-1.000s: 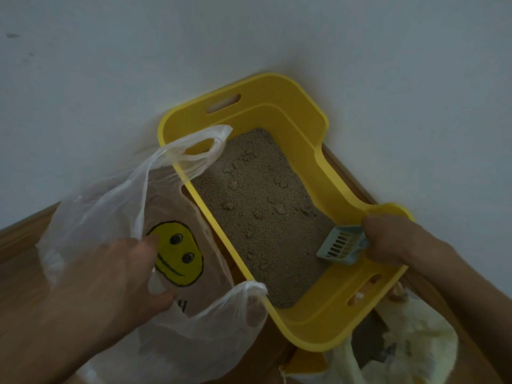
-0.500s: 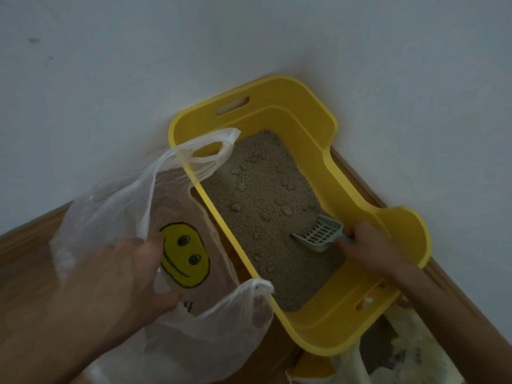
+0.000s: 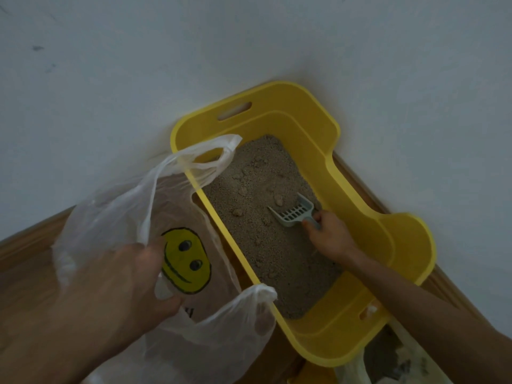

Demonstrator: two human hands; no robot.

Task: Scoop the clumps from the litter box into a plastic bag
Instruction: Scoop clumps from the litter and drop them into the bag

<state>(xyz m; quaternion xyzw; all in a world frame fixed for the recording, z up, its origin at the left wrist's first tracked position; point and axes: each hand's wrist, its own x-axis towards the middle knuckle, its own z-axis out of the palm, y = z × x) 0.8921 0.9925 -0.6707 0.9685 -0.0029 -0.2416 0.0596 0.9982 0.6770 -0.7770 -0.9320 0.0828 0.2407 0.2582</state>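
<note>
A yellow litter box (image 3: 357, 206) stands on the floor in the wall corner, filled with beige litter. Several small clumps (image 3: 278, 202) lie on the litter surface. My right hand (image 3: 329, 236) grips the handle of a pale slotted scoop (image 3: 295, 214), whose blade rests on the litter near the middle, just below a clump. My left hand (image 3: 130, 284) holds open a clear plastic bag (image 3: 110, 206) with a yellow smiley face (image 3: 185, 261), beside the box's left rim. One bag handle drapes over that rim.
White walls (image 3: 138, 65) meet behind the box. A wooden floor (image 3: 25, 273) lies under the bag. A pale crumpled bag with dark contents (image 3: 388, 361) sits at the box's near right corner.
My right hand has carried the scoop from the box's right rim inward and farther along the litter, toward the clumps. The left hand and bag have kept their place.
</note>
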